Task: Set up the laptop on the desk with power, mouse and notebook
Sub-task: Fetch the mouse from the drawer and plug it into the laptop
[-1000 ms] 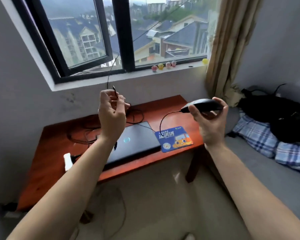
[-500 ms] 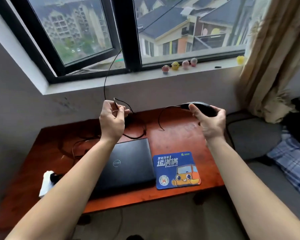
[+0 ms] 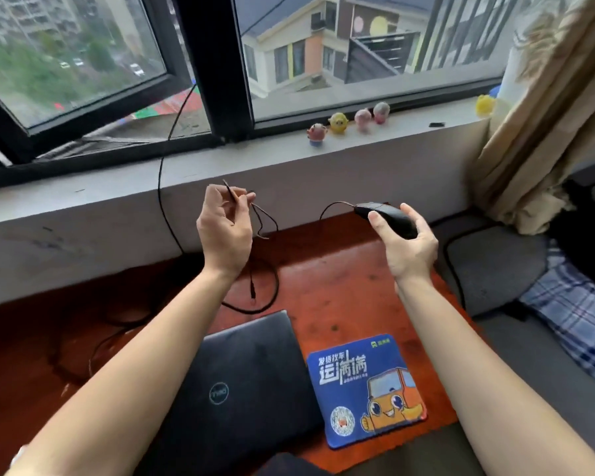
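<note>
Two hands are working above the desk (image 3: 340,269), both raised. Nearest the camera, the laptop (image 3: 241,389) is lying shut on the desk, logo up, and the blue mouse pad (image 3: 364,389) is sitting just beside it on the right, bare, likely waiting for the mouse. No notebook is showing anywhere, and the lid is not yet open.

Further out, the right hand (image 3: 409,245) is cupping the black mouse (image 3: 385,218) from below, fingers curled round its body, holding it clear of the desk. The mouse cable (image 3: 334,206) is arcing left from its nose. The left hand (image 3: 224,231) is pinching a thin stretch of that cable between thumb and fingertips, with a loose loop dangling below; probably it is being untangled or straightened before plugging in, and the plug end is hard to pick out.

Under the left wrist, a thicker black power cord (image 3: 272,286) is looping on the desk behind the laptop, its barrel tip lying free, so power looks unconnected. More cord is trailing across the left of the desk. These loops could snag the mouse cable.

Farthest, another black wire (image 3: 162,173) is running up the wall and out the window. Small toy figures (image 3: 337,123) are lining the sill (image 3: 409,132), a curtain (image 3: 536,132) is hanging right, and a plaid bedding pile (image 3: 577,310) is sitting beside the desk.
</note>
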